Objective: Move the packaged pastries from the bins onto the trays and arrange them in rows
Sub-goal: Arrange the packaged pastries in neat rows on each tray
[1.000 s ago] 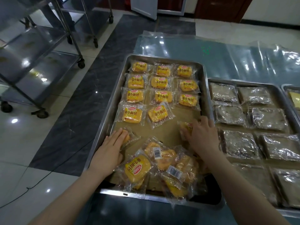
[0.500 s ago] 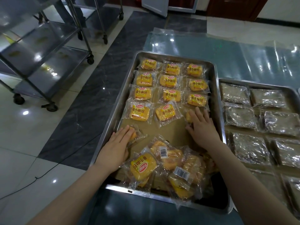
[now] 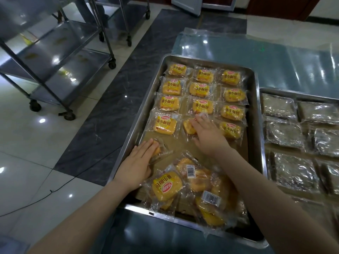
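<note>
Plastic-covered table point(image 3: 275, 57) with two steel trays of wrapped pastries.
Nearer tray point(image 3: 256, 125) holds yellow pastries point(image 3: 200, 88) in rows of three and a loose pile point(image 3: 194, 187) at its near end. Left hand point(image 3: 136, 162) lies flat, fingers straight, on a single packet point(image 3: 158, 149) by the left rim; right hand point(image 3: 207, 136), fingers spread, rests on a fourth-row packet point(image 3: 188, 126). Neighbouring tray point(image 3: 293, 95) holds dark packets point(image 3: 280, 132).

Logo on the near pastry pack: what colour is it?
The logo is red, seen in head view.
</note>
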